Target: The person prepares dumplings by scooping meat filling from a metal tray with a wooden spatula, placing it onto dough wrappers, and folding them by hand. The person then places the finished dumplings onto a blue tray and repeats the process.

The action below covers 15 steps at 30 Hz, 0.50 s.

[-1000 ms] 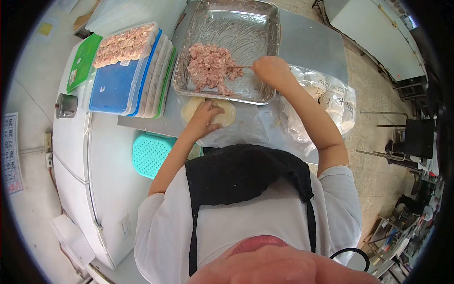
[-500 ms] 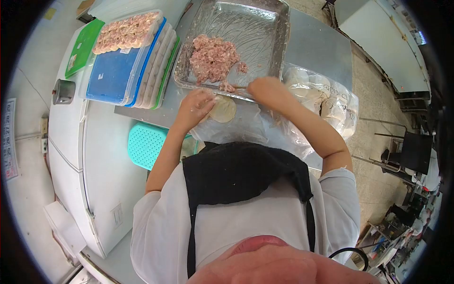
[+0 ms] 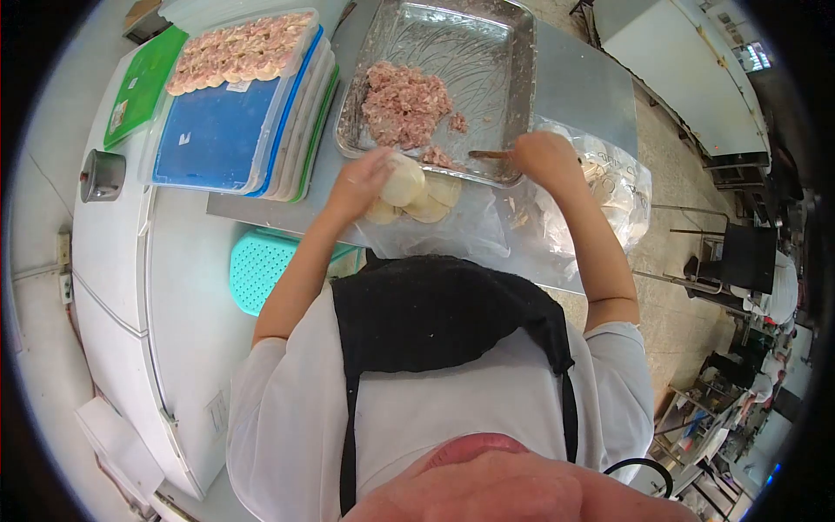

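Note:
My left hand (image 3: 364,181) is closed on the edge of a thin, pale round dough wrapper (image 3: 404,181), held up at the tray's near edge. More round wrappers (image 3: 442,198) lie just beneath it on a clear plastic bag (image 3: 465,228). My right hand (image 3: 548,160) grips a narrow wooden stick (image 3: 490,155), its tip pointing left over the near right part of the metal tray (image 3: 515,96). A mound of raw minced meat (image 3: 404,106) sits in the tray's left half, with a small lump close to the near rim.
Stacked plastic boxes (image 3: 217,148) stand on the left, the top one holding rows of filled dumplings (image 3: 248,50). A green lid (image 3: 143,85) and a metal pot (image 3: 103,176) are farther left. Bagged wrappers (image 3: 609,187) lie right; a turquoise basket (image 3: 259,270) is below the table edge.
My left hand has raised a wrapper off the others. My right hand has moved right with the stick, away from the small meat lump. The whole view has shifted slightly.

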Each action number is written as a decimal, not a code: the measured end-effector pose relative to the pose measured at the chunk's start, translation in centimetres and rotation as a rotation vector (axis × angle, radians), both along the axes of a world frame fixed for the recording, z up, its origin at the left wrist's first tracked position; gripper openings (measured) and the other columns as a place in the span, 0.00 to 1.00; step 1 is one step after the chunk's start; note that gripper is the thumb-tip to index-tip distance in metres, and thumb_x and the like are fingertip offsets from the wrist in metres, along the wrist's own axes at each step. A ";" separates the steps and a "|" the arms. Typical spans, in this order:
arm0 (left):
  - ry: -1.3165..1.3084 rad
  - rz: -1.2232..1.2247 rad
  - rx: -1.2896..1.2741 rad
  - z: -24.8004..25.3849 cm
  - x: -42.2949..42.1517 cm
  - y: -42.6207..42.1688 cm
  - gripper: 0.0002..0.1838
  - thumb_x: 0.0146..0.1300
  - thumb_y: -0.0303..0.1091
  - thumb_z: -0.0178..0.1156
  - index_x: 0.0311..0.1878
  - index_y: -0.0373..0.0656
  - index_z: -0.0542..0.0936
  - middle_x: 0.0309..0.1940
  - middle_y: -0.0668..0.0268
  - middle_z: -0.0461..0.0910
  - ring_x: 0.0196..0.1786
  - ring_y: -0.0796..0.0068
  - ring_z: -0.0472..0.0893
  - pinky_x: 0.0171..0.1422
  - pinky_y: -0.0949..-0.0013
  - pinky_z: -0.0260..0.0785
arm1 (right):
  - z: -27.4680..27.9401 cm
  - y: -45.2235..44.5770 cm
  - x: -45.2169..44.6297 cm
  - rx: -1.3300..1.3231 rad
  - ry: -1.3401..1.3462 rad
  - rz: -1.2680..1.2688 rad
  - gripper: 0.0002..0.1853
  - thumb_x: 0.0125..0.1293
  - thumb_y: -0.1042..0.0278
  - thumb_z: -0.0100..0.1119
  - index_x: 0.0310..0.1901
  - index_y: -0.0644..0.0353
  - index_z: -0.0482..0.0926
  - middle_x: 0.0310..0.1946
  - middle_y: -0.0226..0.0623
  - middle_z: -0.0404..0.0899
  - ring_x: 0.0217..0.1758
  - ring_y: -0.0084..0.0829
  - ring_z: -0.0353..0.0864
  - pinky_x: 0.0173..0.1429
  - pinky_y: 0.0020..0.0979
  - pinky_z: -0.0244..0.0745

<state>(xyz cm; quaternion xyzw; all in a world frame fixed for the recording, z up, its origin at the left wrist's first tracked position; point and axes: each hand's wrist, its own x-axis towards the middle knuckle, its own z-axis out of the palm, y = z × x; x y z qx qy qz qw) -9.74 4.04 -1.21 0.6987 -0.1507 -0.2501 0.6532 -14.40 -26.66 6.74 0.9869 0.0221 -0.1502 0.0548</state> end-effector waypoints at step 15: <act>0.566 0.096 -0.597 2.2 2.9 -2.0 0.23 0.73 0.43 0.46 0.61 0.34 0.69 0.55 0.55 0.75 0.57 0.59 0.76 0.65 0.54 0.66 | -1.2 6.8 -0.3 0.985 -0.172 -0.348 0.19 0.70 0.53 0.54 0.49 0.60 0.82 0.21 0.40 0.76 0.25 0.26 0.73 0.34 0.30 0.70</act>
